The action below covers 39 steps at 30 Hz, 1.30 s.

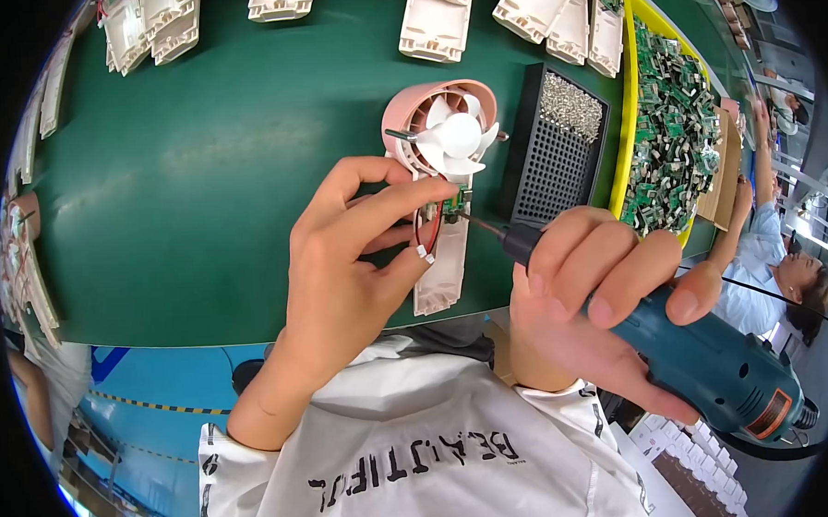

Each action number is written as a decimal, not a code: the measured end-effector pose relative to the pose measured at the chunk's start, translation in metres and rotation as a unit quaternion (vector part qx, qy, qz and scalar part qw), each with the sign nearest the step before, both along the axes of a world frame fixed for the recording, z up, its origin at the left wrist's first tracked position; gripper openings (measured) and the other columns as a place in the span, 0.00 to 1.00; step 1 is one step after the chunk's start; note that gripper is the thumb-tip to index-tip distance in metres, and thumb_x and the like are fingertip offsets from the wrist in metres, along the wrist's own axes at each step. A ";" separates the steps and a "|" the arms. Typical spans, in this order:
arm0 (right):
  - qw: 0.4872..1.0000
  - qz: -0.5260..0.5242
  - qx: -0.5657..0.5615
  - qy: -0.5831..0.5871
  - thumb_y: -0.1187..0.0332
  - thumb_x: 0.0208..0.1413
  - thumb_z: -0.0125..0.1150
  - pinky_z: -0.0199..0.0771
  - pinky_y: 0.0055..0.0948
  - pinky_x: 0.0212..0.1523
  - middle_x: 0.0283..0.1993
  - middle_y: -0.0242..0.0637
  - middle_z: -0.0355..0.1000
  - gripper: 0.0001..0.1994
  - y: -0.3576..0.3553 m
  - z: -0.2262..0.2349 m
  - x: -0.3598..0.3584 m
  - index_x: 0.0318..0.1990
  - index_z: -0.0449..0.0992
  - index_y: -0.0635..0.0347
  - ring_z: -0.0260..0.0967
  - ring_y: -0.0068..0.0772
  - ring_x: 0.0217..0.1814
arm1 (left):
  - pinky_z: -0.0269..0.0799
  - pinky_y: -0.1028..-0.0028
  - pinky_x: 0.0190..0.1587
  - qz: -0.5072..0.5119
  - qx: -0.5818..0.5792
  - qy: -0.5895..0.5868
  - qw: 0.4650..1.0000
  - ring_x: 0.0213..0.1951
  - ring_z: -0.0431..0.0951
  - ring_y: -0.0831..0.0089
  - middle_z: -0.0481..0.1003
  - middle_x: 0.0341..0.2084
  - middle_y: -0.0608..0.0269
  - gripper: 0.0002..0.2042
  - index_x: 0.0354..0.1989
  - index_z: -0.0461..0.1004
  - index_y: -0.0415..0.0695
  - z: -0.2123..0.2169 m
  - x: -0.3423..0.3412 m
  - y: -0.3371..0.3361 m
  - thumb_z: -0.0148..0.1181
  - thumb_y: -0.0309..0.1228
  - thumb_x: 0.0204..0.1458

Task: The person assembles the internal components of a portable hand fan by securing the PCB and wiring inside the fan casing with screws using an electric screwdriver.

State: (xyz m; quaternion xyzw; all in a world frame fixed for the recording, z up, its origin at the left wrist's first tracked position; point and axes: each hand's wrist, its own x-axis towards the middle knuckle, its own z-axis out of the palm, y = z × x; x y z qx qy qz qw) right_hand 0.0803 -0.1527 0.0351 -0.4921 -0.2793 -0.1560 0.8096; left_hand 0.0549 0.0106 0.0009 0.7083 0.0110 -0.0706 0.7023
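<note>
A small handheld fan lies on the green bench, with a pink ring (403, 111) around white blades (455, 137) and a pale handle shell (444, 280) pointing toward me. My left hand (344, 238) grips the handle from its left side, its index finger pressed by a small green circuit board (459, 199). Red and black wires with a white plug (425, 254) loop beside the thumb. In my right hand (609, 273) is a teal electric screwdriver (714, 365), tilted, its thin bit (483, 222) reaching the board's right edge. Any screw at the tip is too small to make out.
Right of the fan stands a black tray (551, 169) with a perforated grid and a heap of small screws (571, 107). Beyond it is a yellow bin (624, 157) full of circuit boards (672, 127). Pale shells (436, 22) line the far edge. A co-worker (765, 262) sits at right.
</note>
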 end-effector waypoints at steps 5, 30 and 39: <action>1.000 -0.012 -0.002 -0.010 0.30 0.48 0.59 0.60 0.31 0.19 0.29 0.35 0.64 0.36 0.003 0.000 -0.001 0.47 0.62 0.52 0.60 0.30 0.18 | 0.79 0.83 0.43 -0.004 -0.010 0.005 1.000 0.40 0.76 0.79 0.67 0.44 0.62 0.19 0.45 0.80 0.37 0.001 0.001 0.000 0.57 0.07 0.45; 0.818 -0.025 -0.076 0.569 0.72 0.57 0.66 0.58 0.19 0.13 0.34 0.35 0.76 0.21 0.009 -0.011 -0.057 0.56 0.69 0.66 0.62 0.14 0.15 | 0.68 0.87 0.30 0.030 0.000 -0.007 1.000 0.35 0.72 0.83 0.70 0.37 0.65 0.14 0.46 0.80 0.38 0.004 -0.009 0.006 0.63 0.14 0.50; 0.821 0.069 -0.022 0.566 0.68 0.60 0.62 0.57 0.18 0.13 0.34 0.28 0.70 0.18 0.031 -0.017 -0.058 0.56 0.68 0.61 0.59 0.12 0.16 | 0.68 0.79 0.36 0.149 0.027 -0.072 0.986 0.34 0.73 0.77 0.72 0.34 0.61 0.07 0.42 0.79 0.32 -0.010 -0.026 0.009 0.55 0.20 0.59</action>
